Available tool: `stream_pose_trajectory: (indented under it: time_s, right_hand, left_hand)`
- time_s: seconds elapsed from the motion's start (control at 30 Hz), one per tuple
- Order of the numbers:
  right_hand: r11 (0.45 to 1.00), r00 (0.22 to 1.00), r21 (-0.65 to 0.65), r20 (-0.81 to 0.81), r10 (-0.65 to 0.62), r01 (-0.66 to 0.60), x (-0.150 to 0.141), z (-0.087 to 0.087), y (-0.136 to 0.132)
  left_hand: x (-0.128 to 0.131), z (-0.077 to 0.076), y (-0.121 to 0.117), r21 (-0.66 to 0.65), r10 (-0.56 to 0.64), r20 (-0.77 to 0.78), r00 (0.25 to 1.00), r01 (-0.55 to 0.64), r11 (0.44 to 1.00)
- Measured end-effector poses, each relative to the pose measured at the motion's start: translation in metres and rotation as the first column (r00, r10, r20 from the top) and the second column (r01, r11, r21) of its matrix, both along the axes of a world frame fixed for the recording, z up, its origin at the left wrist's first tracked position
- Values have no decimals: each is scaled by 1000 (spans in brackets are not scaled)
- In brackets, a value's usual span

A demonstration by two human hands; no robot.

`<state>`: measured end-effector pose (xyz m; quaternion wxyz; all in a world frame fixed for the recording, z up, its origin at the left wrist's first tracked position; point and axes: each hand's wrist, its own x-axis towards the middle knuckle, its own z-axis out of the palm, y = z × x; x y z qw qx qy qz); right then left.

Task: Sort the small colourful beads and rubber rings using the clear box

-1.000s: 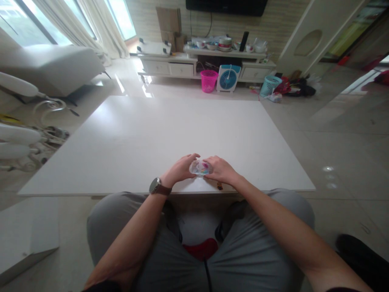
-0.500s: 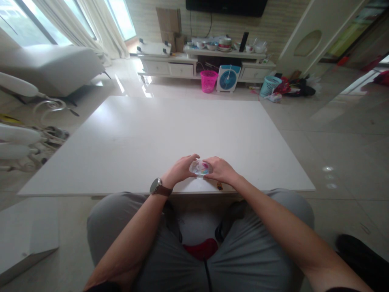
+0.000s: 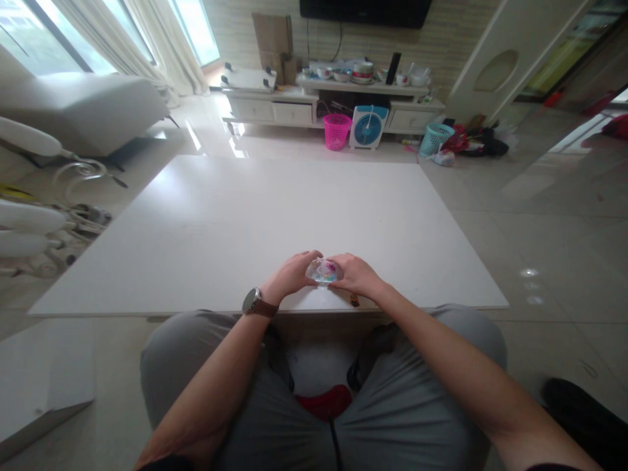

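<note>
Between my two hands is a small, clear, rounded container [image 3: 324,271] with pink, blue and other coloured bits showing in it; its exact kind is too small to make out. My left hand [image 3: 296,271], with a watch [image 3: 252,300] on its wrist, grips the container from the left. From the right, my right hand [image 3: 356,275] has its fingers and thumb closed around the other side. A tiny dark and orange figure [image 3: 354,300] lies on the white table [image 3: 275,209] just below my right wrist, close to the front edge.
The table's front edge runs just above my knees. Beyond the table, a pink basket [image 3: 337,131], a blue and white fan [image 3: 367,126] and a light blue basket [image 3: 436,139] stand on the floor before a low cabinet [image 3: 293,112]. White chairs [image 3: 32,218] are at the left.
</note>
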<state>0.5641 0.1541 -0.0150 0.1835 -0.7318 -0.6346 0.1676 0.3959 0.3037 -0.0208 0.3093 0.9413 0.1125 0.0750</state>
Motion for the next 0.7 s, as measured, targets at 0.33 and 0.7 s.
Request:
stream_pose_trajectory:
  time_s: [0.33,0.7]
  right_hand:
    - [1000,1000,-30,23,2,-1,1,-1,0]
    - [996,984,-85,178,-23,39,-1,1,0]
  left_hand:
    - [1,-2,1,4,10,-28,1000,-10,1000]
    - [3,-6,2,12,11,-33,999,-10,1000]
